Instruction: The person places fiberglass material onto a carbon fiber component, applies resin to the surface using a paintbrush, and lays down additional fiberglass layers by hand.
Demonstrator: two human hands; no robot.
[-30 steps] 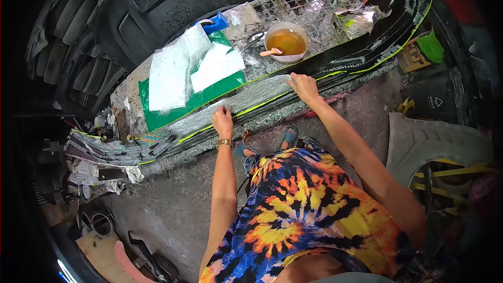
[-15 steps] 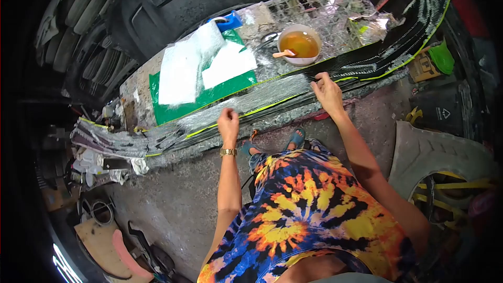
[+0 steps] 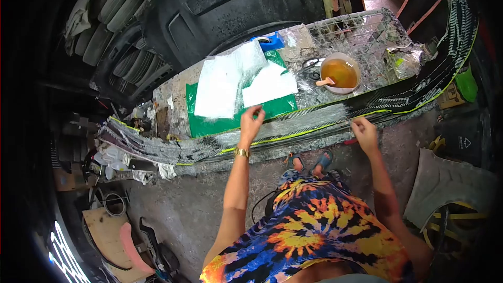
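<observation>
At left, one end of the long dark strip (image 3: pixel 304 128) curves along the table's (image 3: pixel 173 94) front edge. The left hand (image 3: pixel 252 121) is over the strip, its thumb and fingertips drawn close together; whether they pinch anything is hard to tell. White fiber sheets (image 3: pixel 220 86) lie on green plastic (image 3: pixel 196 120) behind it. Rightward, the bowl (image 3: pixel 340 75) of amber liquid sits behind the strip. The right hand (image 3: pixel 365 131), fingers curled, is at the strip's near edge.

- Workbench (image 3: pixel 178 80), its top rough and stained.
- Green sheet (image 3: pixel 201 127), lying flat, left.
- Blue tape dispenser (image 3: pixel 273 41), far edge.
- Scissors (image 3: pixel 310 64), beside the bowl (image 3: pixel 343 91) of amber liquid.
- Crumpled foil (image 3: pixel 407 60), right.
- Long black part (image 3: pixel 401 93), along the near edge.
</observation>
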